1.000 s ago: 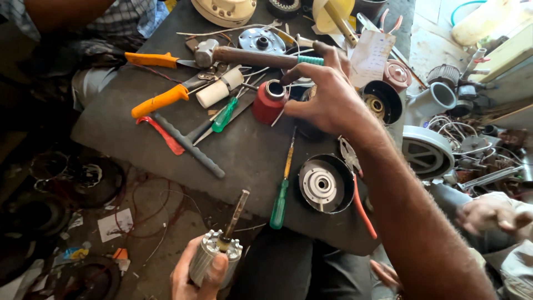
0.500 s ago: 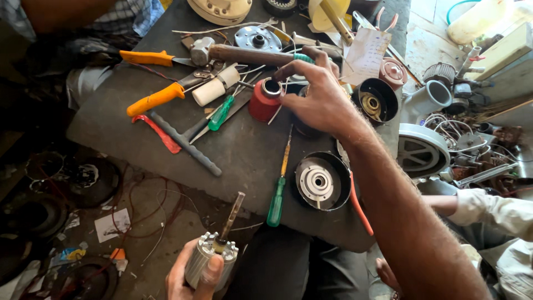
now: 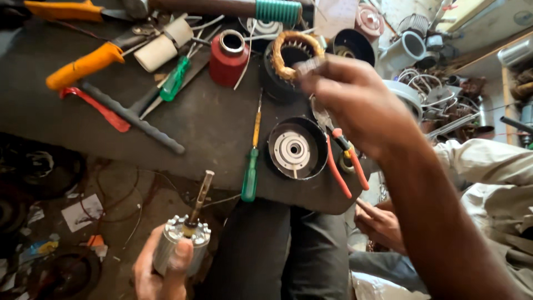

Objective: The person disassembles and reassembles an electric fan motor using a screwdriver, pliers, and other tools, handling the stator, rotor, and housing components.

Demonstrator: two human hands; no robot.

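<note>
My left hand [image 3: 161, 266] is low at the front, below the table's edge, wrapped around a silver motor rotor [image 3: 180, 244] whose shaft points up toward the table. My right hand [image 3: 361, 105] hovers above the dark worktable [image 3: 211, 122]. Its fingertips are pinched on a small pale piece [image 3: 305, 66], blurred, just beside a black stator with a copper winding [image 3: 288, 55]. Under that hand lie a round black motor cover with a metal hub [image 3: 294, 150] and red-handled pliers [image 3: 347, 166].
A green-handled screwdriver [image 3: 251, 166], a red can [image 3: 229, 55], an orange-handled tool [image 3: 83, 65], a hammer with a green grip [image 3: 277, 10] and other tools lie on the table. Another person's hand [image 3: 380, 222] and beige sleeve [image 3: 488, 161] are at right. Motor parts fill the floor.
My right hand has drawn back from the far side of the table and risen, its fingers pinching together by the copper-wound stator. My left hand has kept hold of the rotor.
</note>
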